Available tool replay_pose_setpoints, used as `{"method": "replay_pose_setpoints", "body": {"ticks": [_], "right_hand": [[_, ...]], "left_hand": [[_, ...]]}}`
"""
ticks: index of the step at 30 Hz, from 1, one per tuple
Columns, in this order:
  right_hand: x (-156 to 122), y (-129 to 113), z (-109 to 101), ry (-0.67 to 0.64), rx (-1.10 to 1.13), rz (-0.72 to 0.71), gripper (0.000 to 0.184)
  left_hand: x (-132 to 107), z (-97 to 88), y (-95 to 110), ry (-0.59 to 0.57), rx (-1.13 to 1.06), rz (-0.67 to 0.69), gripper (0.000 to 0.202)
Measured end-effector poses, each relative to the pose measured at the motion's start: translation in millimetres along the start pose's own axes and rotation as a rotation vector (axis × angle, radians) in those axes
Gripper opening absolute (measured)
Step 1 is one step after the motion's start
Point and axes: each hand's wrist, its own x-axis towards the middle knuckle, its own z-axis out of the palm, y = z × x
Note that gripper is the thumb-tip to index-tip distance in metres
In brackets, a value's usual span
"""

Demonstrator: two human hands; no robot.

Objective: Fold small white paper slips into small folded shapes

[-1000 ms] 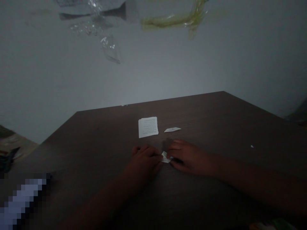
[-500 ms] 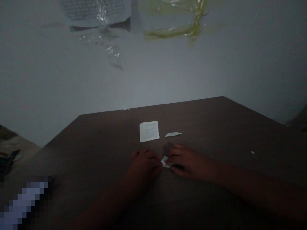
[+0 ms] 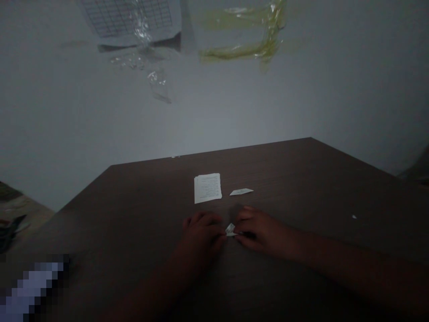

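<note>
Paper scrap (image 3: pixel 230 230) between left grip (image 3: pixel 200 237) and right grip (image 3: pixel 261 230)

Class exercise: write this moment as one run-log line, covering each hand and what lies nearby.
left hand: holds folded paper scrap | right hand: holds same scrap | nearby: printed paper stack, paper strip | surface: dark wooden table

One left hand (image 3: pixel 200 235), one right hand (image 3: pixel 263 230), one printed paper stack (image 3: pixel 208 188), two paper scraps (image 3: pixel 241 192) (one between the hands).
</note>
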Motion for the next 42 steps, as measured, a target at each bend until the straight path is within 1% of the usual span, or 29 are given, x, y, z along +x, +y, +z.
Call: {"method": "replay_pose_setpoints", "body": {"ticks": [6, 14, 20, 25, 29, 32, 36, 42], "right_hand": [[-1, -5, -11, -0.057, -0.005, 0.064, 0.015], [-4, -11, -21, -0.089, -0.014, 0.132, 0.015], [-6, -14, -25, -0.088, -0.051, 0.14, 0.016], [-6, -16, -19, -0.054, -0.072, 0.142, 0.017], [-6, -14, -11, -0.019, -0.078, 0.167, 0.016], [-5, -13, -3, 0.01, -0.093, 0.19, 0.015], [-2, -11, 5, 0.05, -0.134, 0.211, 0.015], [-5, -15, 13, 0.159, -0.189, 0.176, 0.012]], "left_hand": [[0, -4.6, 7, -0.053, -0.023, -0.094, 0.024], [3, -7.3, 10, -0.079, -0.04, -0.117, 0.024], [2, -8.6, 11, -0.061, -0.068, -0.115, 0.02], [1, -4.5, 9, -0.05, -0.068, -0.105, 0.02], [0, 0.4, 7, -0.03, -0.074, -0.093, 0.021], [-1, 5.1, 7, -0.01, -0.077, -0.108, 0.02], [-3, 10.4, 10, 0.032, -0.1, -0.105, 0.018], [-2, 17.3, 16, 0.061, -0.092, -0.145, 0.02]]}}
